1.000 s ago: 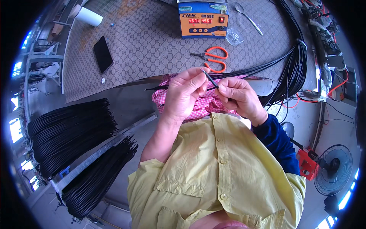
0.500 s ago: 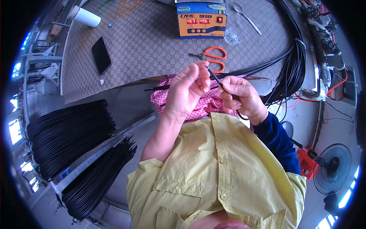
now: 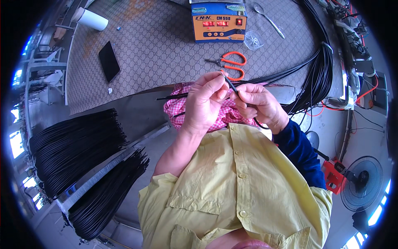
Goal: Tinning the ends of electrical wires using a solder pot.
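A black cable (image 3: 231,86) runs slantwise between my two hands, above a pink checked cloth (image 3: 222,118) at my lap. My right hand (image 3: 262,104) grips it between thumb and fingers a little below its upper end. My left hand (image 3: 204,99) is closed, with thumb and fingertips pinched at that upper end; the fingertips partly hide the tip. Just beyond the hands, scissors (image 3: 234,62) with orange handles lie on the table. More black cables (image 3: 286,73) stretch along the table edge, passing behind my hands.
An orange and blue control box (image 3: 219,33) with a red display stands at the back, beside a clear dish (image 3: 253,40) and a spoon (image 3: 270,21). A phone (image 3: 109,61) and white cup (image 3: 92,19) are on the left. Cable bundles (image 3: 78,145) hang on a rack lower left; a fan (image 3: 361,182) stands right.
My left thumb and fingertips have closed in on the cable's upper end. My right hand has shifted slightly left and down with the cable.
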### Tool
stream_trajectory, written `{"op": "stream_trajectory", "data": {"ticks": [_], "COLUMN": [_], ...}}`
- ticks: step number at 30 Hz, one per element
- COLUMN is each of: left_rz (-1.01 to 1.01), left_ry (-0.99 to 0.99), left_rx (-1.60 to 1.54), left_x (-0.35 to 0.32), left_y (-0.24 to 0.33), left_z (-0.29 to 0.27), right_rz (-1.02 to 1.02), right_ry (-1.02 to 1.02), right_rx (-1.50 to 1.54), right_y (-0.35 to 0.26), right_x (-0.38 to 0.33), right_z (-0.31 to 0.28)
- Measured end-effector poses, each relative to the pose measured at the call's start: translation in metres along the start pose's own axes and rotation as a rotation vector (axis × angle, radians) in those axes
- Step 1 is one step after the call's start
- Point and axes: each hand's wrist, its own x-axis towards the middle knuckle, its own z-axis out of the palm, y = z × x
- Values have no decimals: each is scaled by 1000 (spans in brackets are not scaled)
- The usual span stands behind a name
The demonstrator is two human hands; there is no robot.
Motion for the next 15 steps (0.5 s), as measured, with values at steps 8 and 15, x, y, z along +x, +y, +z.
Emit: {"op": "stream_trajectory", "data": {"ticks": [8, 15], "left_rz": [-119, 70], "left_ry": [-28, 122], "left_rx": [-136, 376], "left_x": [1, -4], "left_y": [2, 11], "left_z": [-1, 3], "right_rz": [-76, -177], "right_ry": [128, 270], "right_rx": [-29, -362], "right_y": [-6, -13], "right_x": [1, -5], "right_z": [8, 14]}}
